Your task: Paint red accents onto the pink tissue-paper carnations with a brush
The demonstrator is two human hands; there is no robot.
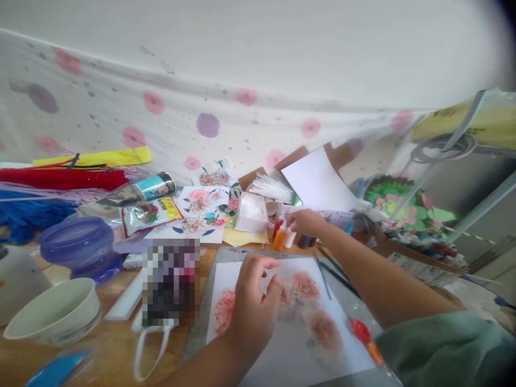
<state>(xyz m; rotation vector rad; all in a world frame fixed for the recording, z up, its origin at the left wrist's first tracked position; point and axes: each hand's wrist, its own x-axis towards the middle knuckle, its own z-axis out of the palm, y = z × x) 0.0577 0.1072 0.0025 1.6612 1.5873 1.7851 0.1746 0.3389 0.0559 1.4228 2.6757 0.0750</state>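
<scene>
A sheet of white paper [290, 355] with reddish and brownish flower blots lies on a grey mat [197, 322]. Above the paper hovers my left hand [258, 295], thumb and fingers curved but apart, with nothing seen between them. My right hand [307, 224] reaches across to a group of small bottles behind the mat. Its fingers close around the upper part of a white squeeze bottle [288, 239]. Beside that stands an orange squeeze bottle [279, 239], with a red bottle [277, 228] just behind. Dark bottles [305, 242] stand under my right hand.
A pale bowl [52, 317] and a purple container [80, 250] stand at left. Painted flower sheets [201, 212], a white box [252, 212] and a snack packet [151, 215] lie behind. Pencils [338, 274] and a red-and-orange tool [365, 336] lie right.
</scene>
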